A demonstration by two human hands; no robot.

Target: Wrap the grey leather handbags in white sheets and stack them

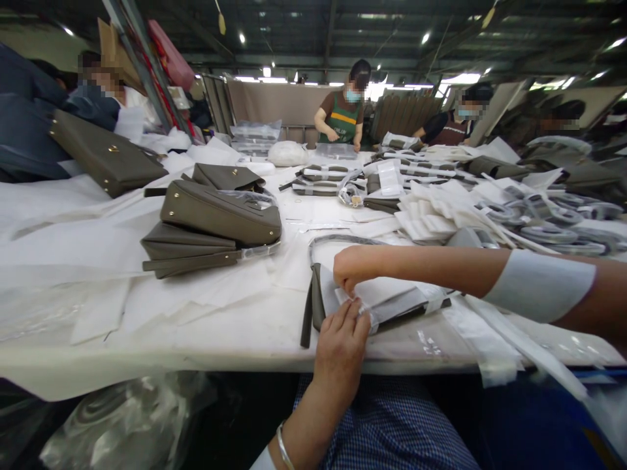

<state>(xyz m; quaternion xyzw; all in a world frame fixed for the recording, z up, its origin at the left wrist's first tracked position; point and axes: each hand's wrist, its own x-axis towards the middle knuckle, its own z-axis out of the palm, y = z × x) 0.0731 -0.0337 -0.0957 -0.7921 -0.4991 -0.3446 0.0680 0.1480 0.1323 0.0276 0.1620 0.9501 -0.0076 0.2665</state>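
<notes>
A dark olive handbag (317, 297) lies on the table right in front of me, its handle (343, 239) wrapped in clear plastic. White wrapping sheet (386, 292) covers much of its upper side. My right hand (356, 266) is closed, its fingertips pinching down at the sheet. Just below, my left hand (344, 336) rests over the bag's near edge, its fingers bent onto the same sheet and its thumb hidden. The fingertips of both hands nearly meet there.
Several finished-looking olive handbags (220, 212) stand to the left, another (110, 156) farther back. Plastic-wrapped handles (553, 228) and stacked white sheets (441, 212) crowd the right. White strips (484, 339) hang over the front edge. A co-worker (345, 108) stands across the table.
</notes>
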